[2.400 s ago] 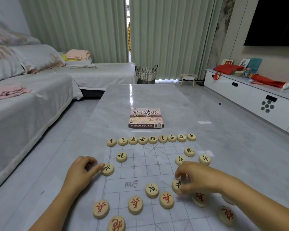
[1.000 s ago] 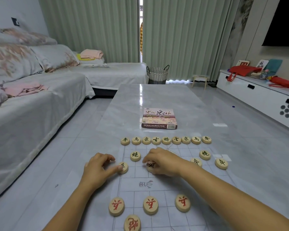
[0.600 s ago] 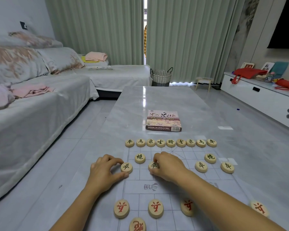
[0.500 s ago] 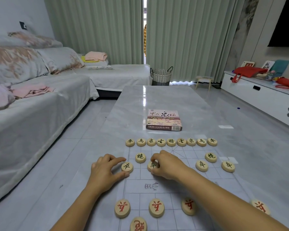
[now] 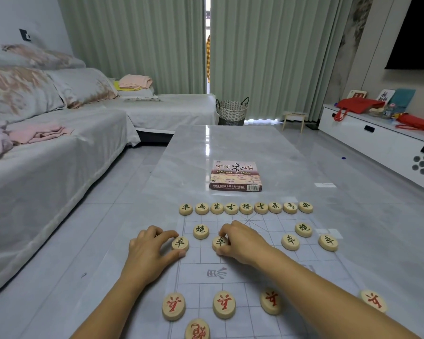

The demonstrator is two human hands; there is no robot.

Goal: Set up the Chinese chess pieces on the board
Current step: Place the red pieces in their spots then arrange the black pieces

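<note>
Pinching 1 black soldier piece each: left hand point(image 5: 149, 250) at board point(image 5: 255, 263) edge, right hand point(image 5: 242, 241) beside it, forearms low.

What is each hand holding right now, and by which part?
The left hand pinches the leftmost soldier piece by its rim. The right hand pinches the next soldier piece by its rim too. Both lie flat on the board.

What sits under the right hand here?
The right hand pinches a dark-lettered soldier piece on the board. Whatever lies beneath its palm is covered.
</note>
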